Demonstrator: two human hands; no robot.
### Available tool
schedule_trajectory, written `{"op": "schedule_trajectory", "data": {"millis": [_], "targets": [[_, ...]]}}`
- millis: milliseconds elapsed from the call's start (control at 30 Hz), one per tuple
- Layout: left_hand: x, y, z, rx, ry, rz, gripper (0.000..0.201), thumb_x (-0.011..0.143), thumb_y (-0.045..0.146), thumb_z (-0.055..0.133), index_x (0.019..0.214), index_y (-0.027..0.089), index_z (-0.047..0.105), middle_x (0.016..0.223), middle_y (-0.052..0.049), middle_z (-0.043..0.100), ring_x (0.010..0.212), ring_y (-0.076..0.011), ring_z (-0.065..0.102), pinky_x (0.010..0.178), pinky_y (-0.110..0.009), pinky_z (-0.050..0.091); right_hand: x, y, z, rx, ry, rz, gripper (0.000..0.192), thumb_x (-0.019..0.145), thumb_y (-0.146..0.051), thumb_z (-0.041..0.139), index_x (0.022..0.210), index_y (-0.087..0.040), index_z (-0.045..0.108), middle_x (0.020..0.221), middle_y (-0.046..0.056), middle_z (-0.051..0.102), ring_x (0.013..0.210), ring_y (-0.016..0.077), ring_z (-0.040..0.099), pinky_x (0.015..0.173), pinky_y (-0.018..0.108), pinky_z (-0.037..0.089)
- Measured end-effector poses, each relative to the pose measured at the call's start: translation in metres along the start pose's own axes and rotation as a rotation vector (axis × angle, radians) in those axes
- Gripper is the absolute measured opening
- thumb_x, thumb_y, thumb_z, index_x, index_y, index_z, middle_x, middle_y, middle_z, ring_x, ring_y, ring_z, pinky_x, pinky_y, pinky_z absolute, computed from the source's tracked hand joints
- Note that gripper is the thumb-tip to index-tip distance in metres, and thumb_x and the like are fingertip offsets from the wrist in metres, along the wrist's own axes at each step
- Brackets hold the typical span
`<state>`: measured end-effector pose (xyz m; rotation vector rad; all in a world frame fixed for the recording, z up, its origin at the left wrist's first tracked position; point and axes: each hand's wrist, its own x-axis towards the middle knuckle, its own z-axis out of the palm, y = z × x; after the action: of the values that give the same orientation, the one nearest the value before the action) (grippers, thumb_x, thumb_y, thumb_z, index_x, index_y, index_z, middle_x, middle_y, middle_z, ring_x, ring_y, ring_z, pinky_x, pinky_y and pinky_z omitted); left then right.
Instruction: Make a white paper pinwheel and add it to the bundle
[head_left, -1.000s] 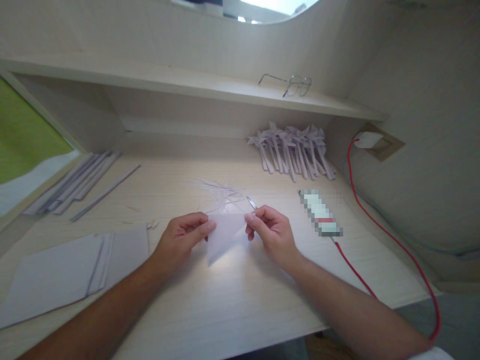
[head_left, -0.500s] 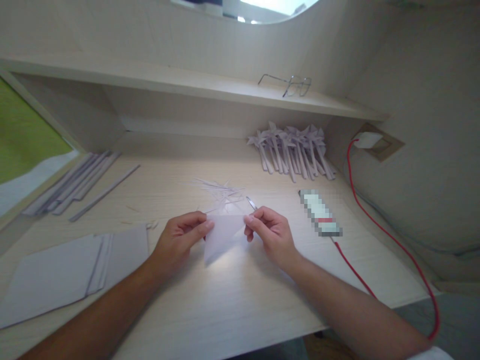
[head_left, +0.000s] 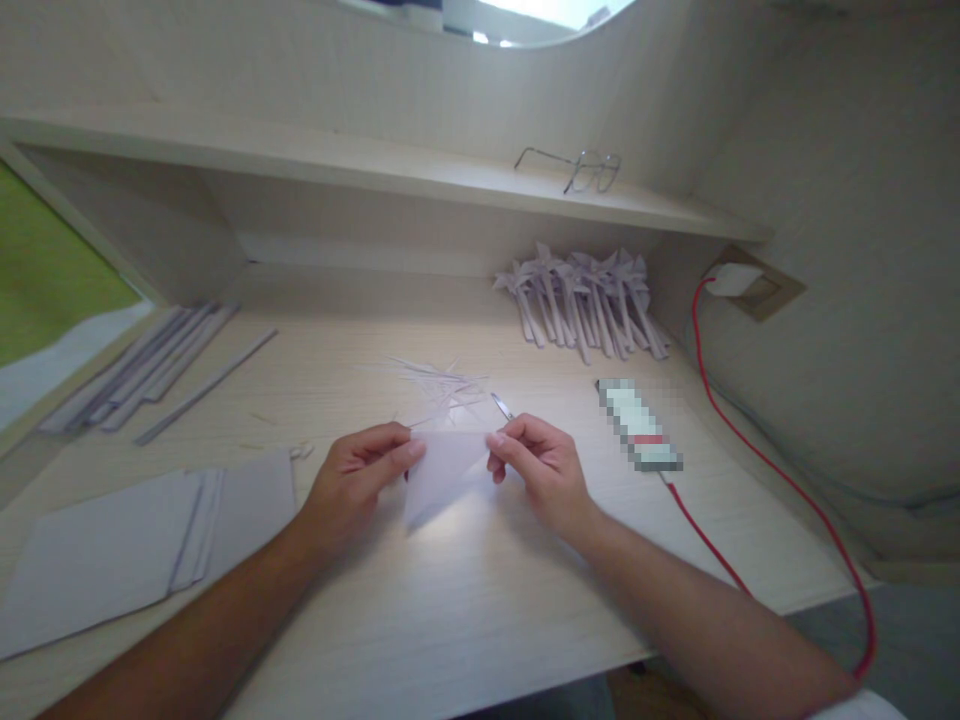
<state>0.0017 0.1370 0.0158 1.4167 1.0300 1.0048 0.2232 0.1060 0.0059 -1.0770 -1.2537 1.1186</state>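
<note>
**Pale paper, pale wood, one red line**

White folded paper sheet; white paper stack and pinwheels; greyish-white strips. Light wood-grain desk and shelf. Red cable, white plug, beige socket plate. Silver-framed glasses.

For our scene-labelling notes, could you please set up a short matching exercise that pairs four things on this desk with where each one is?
Things:
1. thin wire-framed glasses
2. folded triangular white paper
3. red cable
4. stack of flat grey paper sheets

Places:
A. front left of the desk
B. on the upper shelf
C. between the left hand and right hand
D. from the wall socket along the desk's right side

Pairs: 1-B, 2-C, 3-D, 4-A
</note>
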Motion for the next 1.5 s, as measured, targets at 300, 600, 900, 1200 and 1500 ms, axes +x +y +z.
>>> {"op": "schedule_trajectory", "data": {"millis": [300,600,900,1200,1500], "targets": [[-0.0002,0.0045,-0.0001,0.037,0.001,0.008,0.025,0.079,0.036,0.071,0.061,0.02,0.066,0.062,0.001,0.055,0.061,-0.0153,0.048,0.059,-0.026,0.039,0.0008,-0.002,0.0007,0.02,-0.002,0.011,0.026,0.088,-0.036,0.073,0.07,-0.02,0.066,0.063,0.0,0.066,0.059,0.0143,0.059,0.061,0.029,0.048],[-0.0015,-0.0002,-0.0018,0.003,0.018,-0.022,0.023,0.083,0.038,0.071,0.069,0.02,0.069,0.068,0.001,0.059,0.064,-0.0149,0.051,0.059,-0.025,0.04,-0.0003,0.0006,-0.0003,-0.117,-0.002,-0.011,0.029,0.089,-0.036,0.073,0.067,-0.02,0.065,0.061,0.0,0.067,0.058,0.0143,0.059,0.063,0.029,0.046],[-0.0016,0.0007,-0.0015,0.013,0.016,-0.037,0.026,0.082,0.041,0.071,0.067,0.02,0.066,0.065,0.003,0.054,0.061,-0.014,0.048,0.055,-0.025,0.037,-0.0009,0.0033,-0.0009,-0.157,-0.046,-0.009,0.028,0.089,-0.038,0.073,0.069,-0.02,0.066,0.062,0.0,0.067,0.059,0.0144,0.06,0.061,0.028,0.047],[-0.0011,0.0032,0.0004,-0.015,-0.003,-0.04,0.026,0.082,0.038,0.071,0.066,0.019,0.065,0.064,0.003,0.052,0.059,-0.0126,0.045,0.054,-0.024,0.035,-0.0026,0.0002,-0.0003,-0.223,-0.08,0.011,0.025,0.09,-0.036,0.072,0.072,-0.02,0.067,0.064,0.0,0.066,0.061,0.0142,0.059,0.061,0.027,0.045],[-0.0002,-0.0003,0.0007,-0.036,-0.025,-0.03,0.024,0.083,0.035,0.072,0.067,0.018,0.066,0.064,0.004,0.053,0.06,-0.0111,0.047,0.056,-0.022,0.037,-0.0032,-0.0051,0.0005,-0.276,-0.107,-0.012,0.024,0.09,-0.031,0.07,0.069,-0.02,0.068,0.064,-0.001,0.066,0.063,0.0138,0.059,0.064,0.027,0.044]]}}
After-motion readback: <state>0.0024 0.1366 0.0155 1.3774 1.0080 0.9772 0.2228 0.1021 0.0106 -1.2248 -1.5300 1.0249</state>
